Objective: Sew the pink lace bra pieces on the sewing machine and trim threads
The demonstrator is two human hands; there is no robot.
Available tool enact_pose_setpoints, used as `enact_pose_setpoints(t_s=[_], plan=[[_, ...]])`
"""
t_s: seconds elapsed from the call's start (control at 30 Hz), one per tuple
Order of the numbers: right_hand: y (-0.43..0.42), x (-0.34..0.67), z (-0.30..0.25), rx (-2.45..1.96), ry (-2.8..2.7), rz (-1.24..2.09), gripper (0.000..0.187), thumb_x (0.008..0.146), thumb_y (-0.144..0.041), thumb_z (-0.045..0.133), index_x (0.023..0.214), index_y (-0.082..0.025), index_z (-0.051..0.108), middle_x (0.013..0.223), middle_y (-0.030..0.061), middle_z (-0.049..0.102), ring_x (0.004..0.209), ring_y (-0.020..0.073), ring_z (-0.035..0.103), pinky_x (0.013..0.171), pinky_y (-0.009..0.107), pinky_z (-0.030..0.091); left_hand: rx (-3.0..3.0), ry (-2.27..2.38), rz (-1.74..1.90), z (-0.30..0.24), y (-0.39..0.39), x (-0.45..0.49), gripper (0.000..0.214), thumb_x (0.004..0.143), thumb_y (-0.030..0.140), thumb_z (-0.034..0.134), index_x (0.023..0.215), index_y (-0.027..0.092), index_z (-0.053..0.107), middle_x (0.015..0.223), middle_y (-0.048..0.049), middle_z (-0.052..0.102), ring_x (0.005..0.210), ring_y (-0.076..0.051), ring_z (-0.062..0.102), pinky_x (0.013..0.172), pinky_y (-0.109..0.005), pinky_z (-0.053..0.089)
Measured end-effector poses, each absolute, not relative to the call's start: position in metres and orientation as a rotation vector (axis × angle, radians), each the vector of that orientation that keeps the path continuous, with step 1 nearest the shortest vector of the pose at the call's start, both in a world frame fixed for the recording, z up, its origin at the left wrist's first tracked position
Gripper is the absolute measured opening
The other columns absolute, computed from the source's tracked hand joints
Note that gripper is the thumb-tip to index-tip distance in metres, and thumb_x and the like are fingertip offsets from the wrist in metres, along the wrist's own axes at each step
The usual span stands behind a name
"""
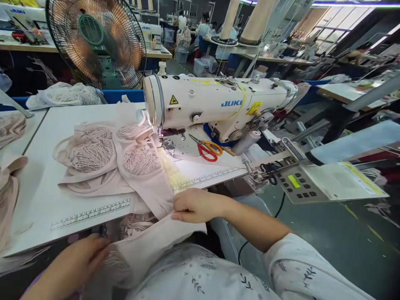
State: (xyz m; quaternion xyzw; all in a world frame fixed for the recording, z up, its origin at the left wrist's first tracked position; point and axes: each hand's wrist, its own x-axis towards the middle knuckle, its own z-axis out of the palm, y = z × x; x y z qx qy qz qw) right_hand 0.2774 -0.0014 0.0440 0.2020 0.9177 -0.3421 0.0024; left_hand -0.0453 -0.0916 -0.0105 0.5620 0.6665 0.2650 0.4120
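A pale pink lace bra (140, 160) lies on the sewing machine table, partly under the needle end of the white JUKI sewing machine (193, 102). From it, smooth pale fabric hangs over the table's front edge into my lap. My right hand (195, 205) pinches the upper edge of this fabric between thumb and fingers, just in front of the table edge. Lower and to the left, my left hand (79, 258) is closed on the hanging part of the bra; its fingertips are slightly blurred. More lace cups (93, 150) lie left of the needle.
Red-handled scissors (208, 152) and orange-handled scissors (215, 146) lie beside the machine bed. Printed rulers (90, 213) run along the table front. A control box (325, 183) juts out at right. A large fan (96, 41) stands behind; more bra pieces (9, 196) lie at left.
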Motion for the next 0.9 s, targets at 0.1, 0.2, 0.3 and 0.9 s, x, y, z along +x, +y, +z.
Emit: enact_pose_setpoints(t_s=[0.1,0.2,0.3,0.9], plan=[[0.008,0.268,0.042,0.535,2.849,-1.224,0.037,0.092,-0.024,0.047,0.058,-0.019,0.033,0.066,-0.0010,0.044,0.065,0.0107,0.044,0.063,0.022,0.037,1.911,1.496,0.447,0.002,-0.083,-0.018,0.023,0.070,0.041,0.065,0.085,0.028,0.077,0.083,-0.0071,0.073,0.077,-0.028,0.068,0.068,-0.028,0.052],[0.011,0.261,0.049,0.438,2.815,-1.347,0.036,0.094,-0.024,0.044,0.060,-0.020,0.033,0.065,-0.0017,0.043,0.064,0.0102,0.042,0.064,0.022,0.037,1.849,1.300,0.672,0.010,-0.083,0.031,0.031,0.076,0.034,0.061,0.104,0.026,0.071,0.104,-0.0077,0.071,0.095,-0.027,0.065,0.085,-0.029,0.049],[0.015,0.259,0.052,0.403,2.784,-1.424,0.034,0.094,-0.025,0.044,0.062,-0.019,0.036,0.064,-0.0029,0.043,0.063,0.0100,0.042,0.063,0.022,0.036,1.519,1.272,0.854,0.012,-0.082,0.069,0.023,0.074,0.033,0.066,0.093,0.022,0.071,0.088,-0.0076,0.071,0.080,-0.024,0.063,0.072,-0.026,0.050],[0.036,0.274,0.053,0.724,2.475,-2.032,0.009,0.087,-0.014,0.054,0.081,-0.016,0.047,0.068,-0.0046,0.057,0.061,0.0076,0.056,0.059,0.020,0.043,0.632,1.304,0.797,0.027,-0.067,0.085,0.037,0.058,0.041,0.083,0.064,0.017,0.057,0.061,0.0031,0.055,0.051,-0.009,0.045,0.047,-0.018,0.032]])
